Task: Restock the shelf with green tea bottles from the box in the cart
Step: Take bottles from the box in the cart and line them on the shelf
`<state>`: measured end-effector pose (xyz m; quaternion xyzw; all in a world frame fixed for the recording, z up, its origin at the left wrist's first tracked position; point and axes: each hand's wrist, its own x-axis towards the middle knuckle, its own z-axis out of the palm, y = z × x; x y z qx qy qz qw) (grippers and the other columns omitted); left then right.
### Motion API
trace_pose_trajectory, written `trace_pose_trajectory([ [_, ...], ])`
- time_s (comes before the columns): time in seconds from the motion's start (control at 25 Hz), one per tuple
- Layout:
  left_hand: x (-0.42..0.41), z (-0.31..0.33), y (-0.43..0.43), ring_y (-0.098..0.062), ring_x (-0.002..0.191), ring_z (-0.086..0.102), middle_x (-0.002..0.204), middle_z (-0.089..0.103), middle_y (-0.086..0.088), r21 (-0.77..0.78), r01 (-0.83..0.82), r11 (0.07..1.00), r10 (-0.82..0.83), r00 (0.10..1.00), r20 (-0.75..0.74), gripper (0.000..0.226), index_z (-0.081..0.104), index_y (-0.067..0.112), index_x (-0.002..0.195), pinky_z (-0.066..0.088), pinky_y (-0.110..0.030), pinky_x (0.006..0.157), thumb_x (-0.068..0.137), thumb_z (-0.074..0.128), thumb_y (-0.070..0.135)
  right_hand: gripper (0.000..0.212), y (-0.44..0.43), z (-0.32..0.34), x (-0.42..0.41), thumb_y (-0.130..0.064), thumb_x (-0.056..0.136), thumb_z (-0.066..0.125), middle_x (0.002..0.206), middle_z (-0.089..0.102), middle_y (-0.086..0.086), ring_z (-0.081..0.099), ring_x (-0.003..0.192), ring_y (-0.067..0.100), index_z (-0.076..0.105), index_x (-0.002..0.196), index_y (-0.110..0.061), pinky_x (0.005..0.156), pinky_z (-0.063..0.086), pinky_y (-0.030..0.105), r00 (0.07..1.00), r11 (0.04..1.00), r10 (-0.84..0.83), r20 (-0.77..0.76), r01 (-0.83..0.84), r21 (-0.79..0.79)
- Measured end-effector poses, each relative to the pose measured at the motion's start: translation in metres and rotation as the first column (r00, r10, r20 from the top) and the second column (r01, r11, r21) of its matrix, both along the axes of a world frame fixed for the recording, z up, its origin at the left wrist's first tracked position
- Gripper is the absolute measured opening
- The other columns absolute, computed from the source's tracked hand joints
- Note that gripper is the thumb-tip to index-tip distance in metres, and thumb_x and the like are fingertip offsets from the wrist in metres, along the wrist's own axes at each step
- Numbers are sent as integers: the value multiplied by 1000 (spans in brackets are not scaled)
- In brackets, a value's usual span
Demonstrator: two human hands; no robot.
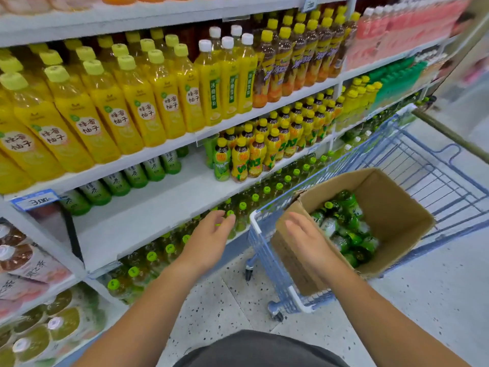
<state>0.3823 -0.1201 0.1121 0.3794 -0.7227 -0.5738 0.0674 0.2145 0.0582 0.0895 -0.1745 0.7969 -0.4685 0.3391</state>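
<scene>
Left hand, right hand: grip slack, empty — green-capped, green-labelled bottles lie jumbled in the box.

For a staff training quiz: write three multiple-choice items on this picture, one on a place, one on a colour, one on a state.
1. Where does the cardboard box stand? A on the floor; B in the blue cart; C on a shelf.
2. What colour are the caps of the tall yellow bottles at upper left? A red; B black; C light green.
3. How is the right hand? A open, holding nothing; B gripping a bottle; C gripping the cart's rim.

Answers: B, the box sits within the cart's wire walls; C, each cap shows pale green; A, its fingers are straight above the box's near edge.
</scene>
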Motion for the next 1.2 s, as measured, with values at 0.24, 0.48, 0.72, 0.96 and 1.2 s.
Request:
trace_pose_trajectory([
  [0.24, -95, 0, 81, -8, 119, 50, 134, 53, 11, -8, 21, 1000, -21, 1000, -4, 51, 49, 27, 144, 33, -26, 93, 101, 47, 55, 48, 94, 4, -88, -43, 103, 46, 135, 49, -11, 46, 122, 7, 43, 148, -27, 99, 31, 26, 999, 997, -28, -16, 29, 69],
  [0.48, -183, -7, 139, -2, 109, 47, 134, 51, 12, 50, 137, 989, -140, 988, 72, 53, 48, 26, 145, 34, -11, 73, 101, 46, 55, 52, 160, -11, -149, -48, 103, 44, 139, 45, -11, 45, 116, 8, 36, 151, -31, 97, 34, 29, 987, 988, -112, 115, 99, 116],
  [0.72, -279, -32, 141, -4, 110, 47, 119, 51, 20, 120, 325, 938, -341, 927, 158, 55, 46, 28, 147, 35, -28, 92, 101, 43, 58, 50, 183, -45, -187, -49, 103, 43, 139, 47, -8, 45, 121, 9, 38, 150, -32, 101, 35, 31, 926, 937, -339, 165, 317, 145],
  [0.96, -359, -87, 123, -6, 113, 46, 132, 51, 15, 178, 574, 799, -600, 750, 277, 59, 41, 30, 149, 34, -30, 93, 100, 39, 63, 50, 161, -83, -211, -51, 102, 42, 144, 51, -2, 49, 130, 20, 39, 148, -31, 114, 37, 48, 762, 795, -605, 231, 564, 223],
  [1.2, -431, -176, 105, -19, 103, 60, 120, 60, 2, 136, 692, 709, -666, 595, 450, 61, 41, 14, 147, 48, -39, 87, 101, 40, 55, 60, 132, -158, -264, -54, 99, 37, 150, 45, -1, 45, 136, 23, 35, 151, -26, 113, 37, 51, 736, 761, -638, 225, 560, 329],
])
